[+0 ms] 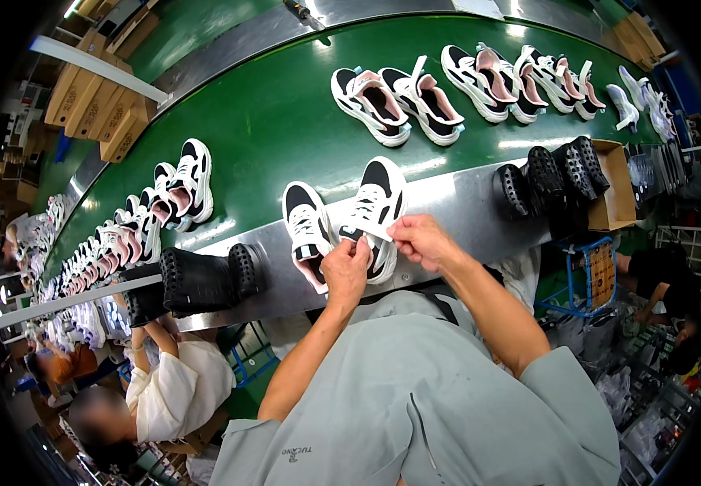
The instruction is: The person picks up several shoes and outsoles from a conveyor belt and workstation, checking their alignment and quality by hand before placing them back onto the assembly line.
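A pair of white, black and pink sneakers lies on the metal edge of the bench in front of me, toes pointing away. Both hands are at the right sneaker (377, 190). My right hand (425, 243) pinches the end of its white strap (376, 232), drawn out toward the right. With closed fingers, my left hand (346, 271) grips the sneaker near its tongue and opening; the fingertips partly cover that spot. Beside it, the left sneaker (305, 212) stands untouched, its opening partly behind my left hand.
Black ridged blocks (541, 182) and an open cardboard box (612, 186) stand at right; more black blocks (196, 279) at left. Sneaker pairs (399, 105) line the green belt (269, 121). A co-worker in white (180, 389) works at lower left.
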`<act>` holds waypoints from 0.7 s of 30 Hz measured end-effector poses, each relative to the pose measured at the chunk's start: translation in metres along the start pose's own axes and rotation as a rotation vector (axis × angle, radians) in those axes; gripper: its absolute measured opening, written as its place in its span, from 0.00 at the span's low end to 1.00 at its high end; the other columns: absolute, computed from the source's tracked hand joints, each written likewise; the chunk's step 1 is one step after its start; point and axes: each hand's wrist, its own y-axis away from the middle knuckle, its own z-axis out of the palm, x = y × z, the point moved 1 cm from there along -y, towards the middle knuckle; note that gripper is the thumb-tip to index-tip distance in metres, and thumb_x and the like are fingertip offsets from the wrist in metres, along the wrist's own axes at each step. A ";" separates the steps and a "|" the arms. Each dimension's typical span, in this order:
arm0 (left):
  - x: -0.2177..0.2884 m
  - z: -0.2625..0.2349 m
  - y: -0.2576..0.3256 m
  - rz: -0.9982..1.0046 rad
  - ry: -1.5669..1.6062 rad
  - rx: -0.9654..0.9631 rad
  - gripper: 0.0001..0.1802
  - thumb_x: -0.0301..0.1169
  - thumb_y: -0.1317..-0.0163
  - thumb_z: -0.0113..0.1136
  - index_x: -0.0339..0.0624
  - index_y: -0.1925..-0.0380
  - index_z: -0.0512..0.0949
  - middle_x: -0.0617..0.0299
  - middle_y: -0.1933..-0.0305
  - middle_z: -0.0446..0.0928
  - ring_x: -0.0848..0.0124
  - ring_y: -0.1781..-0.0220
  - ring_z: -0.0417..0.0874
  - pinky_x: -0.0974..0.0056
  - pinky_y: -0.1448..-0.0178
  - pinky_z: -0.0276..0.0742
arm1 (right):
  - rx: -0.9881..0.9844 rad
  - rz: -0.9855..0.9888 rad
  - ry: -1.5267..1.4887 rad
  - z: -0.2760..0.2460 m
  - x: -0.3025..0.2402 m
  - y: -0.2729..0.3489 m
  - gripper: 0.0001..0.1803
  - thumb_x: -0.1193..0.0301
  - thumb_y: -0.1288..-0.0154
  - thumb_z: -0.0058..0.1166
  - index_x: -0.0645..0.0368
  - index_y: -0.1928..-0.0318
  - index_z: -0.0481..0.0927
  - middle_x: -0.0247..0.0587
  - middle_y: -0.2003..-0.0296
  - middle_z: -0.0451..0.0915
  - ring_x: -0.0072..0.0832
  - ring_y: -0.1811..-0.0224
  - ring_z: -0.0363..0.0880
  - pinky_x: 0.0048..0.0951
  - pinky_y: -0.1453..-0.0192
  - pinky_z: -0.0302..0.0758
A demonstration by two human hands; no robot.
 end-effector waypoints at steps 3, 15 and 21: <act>0.000 0.002 -0.001 -0.057 0.071 -0.021 0.19 0.38 0.35 0.64 0.29 0.73 0.83 0.48 0.78 0.81 0.61 0.78 0.81 0.58 0.66 0.76 | 0.013 -0.014 -0.054 0.000 0.024 -0.004 0.08 0.70 0.29 0.60 0.58 0.66 0.78 0.28 0.76 0.73 0.14 0.81 0.66 0.19 0.82 0.57; 0.005 0.022 0.012 0.090 -0.022 -0.024 0.18 0.36 0.33 0.62 0.29 0.72 0.81 0.46 0.74 0.81 0.52 0.74 0.82 0.53 0.66 0.75 | 0.114 -0.198 0.284 -0.010 0.052 -0.014 0.09 0.70 0.30 0.57 0.64 0.65 0.78 0.43 0.73 0.81 0.31 0.74 0.81 0.35 0.74 0.74; 0.012 0.009 0.013 0.512 -0.353 0.092 0.12 0.27 0.44 0.71 0.39 0.61 0.79 0.54 0.67 0.76 0.55 0.60 0.78 0.53 0.57 0.74 | 0.412 -0.505 0.949 -0.004 0.042 0.017 0.13 0.70 0.36 0.56 0.71 0.62 0.75 0.67 0.64 0.80 0.66 0.58 0.78 0.58 0.52 0.75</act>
